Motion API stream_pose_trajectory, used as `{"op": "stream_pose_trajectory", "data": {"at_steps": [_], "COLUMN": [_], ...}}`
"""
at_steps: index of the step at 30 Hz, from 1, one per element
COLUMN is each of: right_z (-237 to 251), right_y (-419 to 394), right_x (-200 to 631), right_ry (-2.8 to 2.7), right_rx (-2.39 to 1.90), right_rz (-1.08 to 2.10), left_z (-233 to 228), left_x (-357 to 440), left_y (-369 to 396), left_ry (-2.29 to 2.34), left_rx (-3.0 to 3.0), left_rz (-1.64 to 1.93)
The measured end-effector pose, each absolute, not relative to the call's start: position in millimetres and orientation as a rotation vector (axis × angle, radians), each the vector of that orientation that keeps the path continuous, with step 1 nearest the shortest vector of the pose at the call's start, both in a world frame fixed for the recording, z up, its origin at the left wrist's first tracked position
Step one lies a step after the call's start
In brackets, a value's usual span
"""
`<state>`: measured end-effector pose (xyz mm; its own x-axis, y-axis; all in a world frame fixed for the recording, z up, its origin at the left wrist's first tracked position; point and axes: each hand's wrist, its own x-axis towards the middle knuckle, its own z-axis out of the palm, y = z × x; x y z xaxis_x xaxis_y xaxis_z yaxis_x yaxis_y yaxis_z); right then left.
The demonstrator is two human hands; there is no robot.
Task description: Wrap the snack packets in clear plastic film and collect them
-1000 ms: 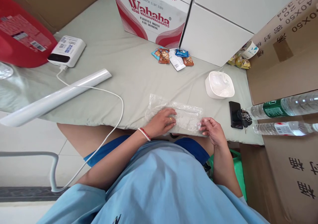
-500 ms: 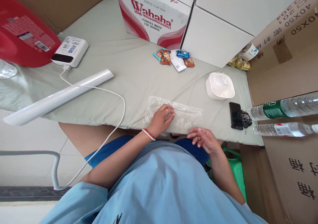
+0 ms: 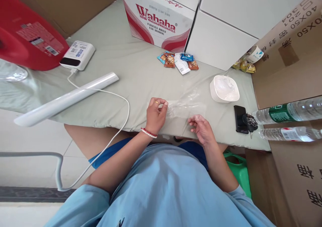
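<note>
Between both hands, plastic bag [image 3: 184, 107] lies lengthwise left-to-right on the tabletop [image 3: 130, 72]; left hand [image 3: 156, 114] pinches its left end, right hand [image 3: 201, 128] half-curled, loosely spread, just beside its near edge

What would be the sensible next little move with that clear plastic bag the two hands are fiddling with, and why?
Probably the right hand should close its fingers on the near edge of the clear plastic bag. The left hand already pinches one end and lifts it off the grey cloth, while the right hand's fingers are spread open at the bag's other end, so the film sags between them.
</note>
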<state>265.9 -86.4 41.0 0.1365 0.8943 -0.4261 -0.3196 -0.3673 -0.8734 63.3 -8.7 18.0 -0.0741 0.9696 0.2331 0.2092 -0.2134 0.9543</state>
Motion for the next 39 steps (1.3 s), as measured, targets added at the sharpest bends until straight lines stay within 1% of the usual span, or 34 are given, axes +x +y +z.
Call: {"op": "stream_pose_trajectory", "data": {"at_steps": [2,4,10,13,18,20,25,29,31,36,38,39], "right_z": [45,45,32,28,26,26,32,35,35,32,31,31], "right_y": [-86,-83,-60,-52,-43,-38,-22,-14,-12,-9,-7,-6], "right_x": [258,242,212,223,261,277,307,322,327,327,325,324], "right_ry": [-0.658,-0.665,-0.587,-0.545,-0.552,-0.583,-0.623,-0.659,-0.684,-0.731,-0.751,-0.763], "right_rx": [-1.282,-1.239,-1.325,-1.330,-1.411,-1.457,-1.543,-1.580,-1.586,-1.597,-1.609,-1.612], "right_rz": [1.567,1.601,1.426,1.395,1.363,1.356,1.383,1.406,1.428,1.440,1.437,1.435], "left_z": [19,21,26,23,17,17,18,11,10,30,44,50], "left_x": [69,80,97,91,68,56,30,10,3,6,14,18], "left_y": [-10,-16,-33,-25,15,34,72,93,95,69,54,48], "left_ry": [1.297,1.247,1.160,1.176,1.264,1.320,1.418,1.461,1.502,1.638,1.526,1.388], "left_rx": [1.508,1.561,1.683,1.559,1.024,0.941,0.959,1.024,1.094,1.382,1.604,1.803], "left_rz": [1.379,1.375,1.290,1.330,1.378,1.334,1.114,0.999,1.005,1.314,1.348,1.279]}}
